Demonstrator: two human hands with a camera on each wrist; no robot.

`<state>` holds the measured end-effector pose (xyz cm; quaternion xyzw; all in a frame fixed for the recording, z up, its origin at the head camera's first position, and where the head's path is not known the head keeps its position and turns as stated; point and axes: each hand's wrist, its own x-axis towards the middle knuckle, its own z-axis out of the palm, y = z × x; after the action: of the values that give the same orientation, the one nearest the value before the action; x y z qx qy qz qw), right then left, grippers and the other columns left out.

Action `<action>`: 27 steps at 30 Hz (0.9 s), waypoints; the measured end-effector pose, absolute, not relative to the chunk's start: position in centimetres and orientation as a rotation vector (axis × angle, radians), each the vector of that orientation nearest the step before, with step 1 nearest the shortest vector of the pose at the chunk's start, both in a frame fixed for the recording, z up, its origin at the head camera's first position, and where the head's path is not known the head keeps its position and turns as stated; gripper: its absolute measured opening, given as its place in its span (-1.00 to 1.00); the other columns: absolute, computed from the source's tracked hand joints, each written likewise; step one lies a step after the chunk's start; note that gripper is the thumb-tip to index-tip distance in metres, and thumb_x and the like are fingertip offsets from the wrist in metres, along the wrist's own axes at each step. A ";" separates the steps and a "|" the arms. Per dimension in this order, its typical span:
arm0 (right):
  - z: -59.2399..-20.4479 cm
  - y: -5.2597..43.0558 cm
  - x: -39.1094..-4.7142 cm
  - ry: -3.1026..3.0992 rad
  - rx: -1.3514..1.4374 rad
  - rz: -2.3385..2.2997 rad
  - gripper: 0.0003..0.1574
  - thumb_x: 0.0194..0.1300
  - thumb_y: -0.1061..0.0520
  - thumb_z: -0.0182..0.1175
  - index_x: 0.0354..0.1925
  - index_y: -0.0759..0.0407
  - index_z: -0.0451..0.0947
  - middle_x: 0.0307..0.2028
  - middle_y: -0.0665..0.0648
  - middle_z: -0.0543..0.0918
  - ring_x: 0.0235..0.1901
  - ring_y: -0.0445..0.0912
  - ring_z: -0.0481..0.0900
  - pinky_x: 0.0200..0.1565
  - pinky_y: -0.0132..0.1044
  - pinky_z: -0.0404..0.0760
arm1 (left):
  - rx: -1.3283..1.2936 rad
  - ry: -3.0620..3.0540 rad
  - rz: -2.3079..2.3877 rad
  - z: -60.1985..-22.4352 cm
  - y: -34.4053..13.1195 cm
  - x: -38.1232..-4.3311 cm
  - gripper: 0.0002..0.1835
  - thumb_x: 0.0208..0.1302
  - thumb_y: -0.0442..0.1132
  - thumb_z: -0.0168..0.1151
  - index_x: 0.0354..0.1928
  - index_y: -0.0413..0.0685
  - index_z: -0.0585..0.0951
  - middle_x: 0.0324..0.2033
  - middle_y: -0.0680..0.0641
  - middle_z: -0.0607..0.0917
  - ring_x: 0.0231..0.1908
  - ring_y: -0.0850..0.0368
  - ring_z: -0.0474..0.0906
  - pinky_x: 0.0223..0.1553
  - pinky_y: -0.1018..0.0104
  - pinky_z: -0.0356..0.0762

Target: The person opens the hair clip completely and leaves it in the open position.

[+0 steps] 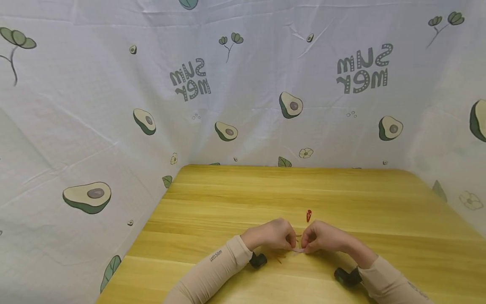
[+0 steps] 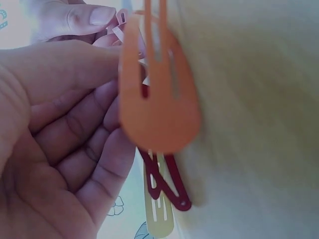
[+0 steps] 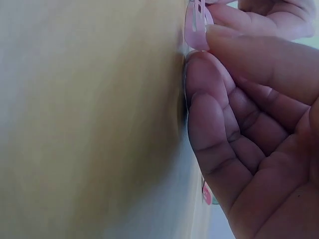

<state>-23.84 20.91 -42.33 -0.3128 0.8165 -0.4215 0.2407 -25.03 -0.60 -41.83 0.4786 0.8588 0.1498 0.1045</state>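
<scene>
A small pink snap hair clip point(image 1: 298, 250) spans the gap between the fingertips of both hands, low over the table. My right hand point(image 1: 326, 237) pinches the clip's rounded end with thumb and forefinger; the right wrist view shows this pink clip point(image 3: 198, 31) with its slotted middle. At the opposite end, my left hand point(image 1: 277, 234) pinches it, its fingertips partly hidden in the left wrist view behind an orange hair clip point(image 2: 160, 122). Beyond that orange clip are a dark red hair clip point(image 2: 174, 186) and a yellowish one point(image 2: 160, 224).
A red hair clip point(image 1: 309, 215) lies on the wooden table point(image 1: 235, 198) past the hands. Thin orange-brown clips point(image 1: 280, 256) show beside the left forearm. Black wrist devices point(image 1: 347, 277) sit below the wrists. A printed white cloth point(image 1: 258, 76) hangs around the table.
</scene>
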 end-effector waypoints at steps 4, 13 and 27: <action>-42.1 21.0 -23.7 2.208 -0.851 -1.170 -0.95 0.18 0.33 0.37 -0.34 0.32 0.69 -0.39 0.16 0.75 -0.45 -0.30 0.51 -0.37 -0.45 0.51 | 1.408 2.530 0.457 -41.8 -0.7 -25.0 -0.93 0.24 -0.32 0.39 -0.40 -0.06 0.77 -0.46 0.14 0.75 -0.47 0.53 0.45 -0.37 0.74 0.40; -40.9 21.4 -24.1 2.259 -0.835 -1.141 -0.88 0.22 0.28 0.35 -0.25 0.33 0.69 -0.29 0.17 0.76 -0.35 -0.28 0.59 -0.27 -0.41 0.57 | 1.205 2.506 0.666 -41.1 -0.8 -25.7 -0.94 0.23 -0.33 0.37 -0.37 -0.04 0.78 -0.45 0.18 0.74 -0.46 0.51 0.48 -0.39 0.65 0.46; -38.2 23.5 -27.7 2.268 -0.787 -1.140 -0.78 0.34 0.28 0.23 -0.10 0.43 0.61 -0.15 0.32 0.70 -0.19 -0.07 0.67 -0.14 -0.32 0.65 | 0.690 2.607 0.954 -39.3 1.5 -28.6 -0.91 0.20 -0.24 0.44 -0.44 -0.06 0.77 -0.48 0.07 0.74 -0.53 0.35 0.43 -0.45 0.48 0.44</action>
<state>-27.69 23.45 -38.21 -0.2876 0.8286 -0.4163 0.2395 -28.57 1.49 -39.27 0.2387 0.9024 0.3301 0.1403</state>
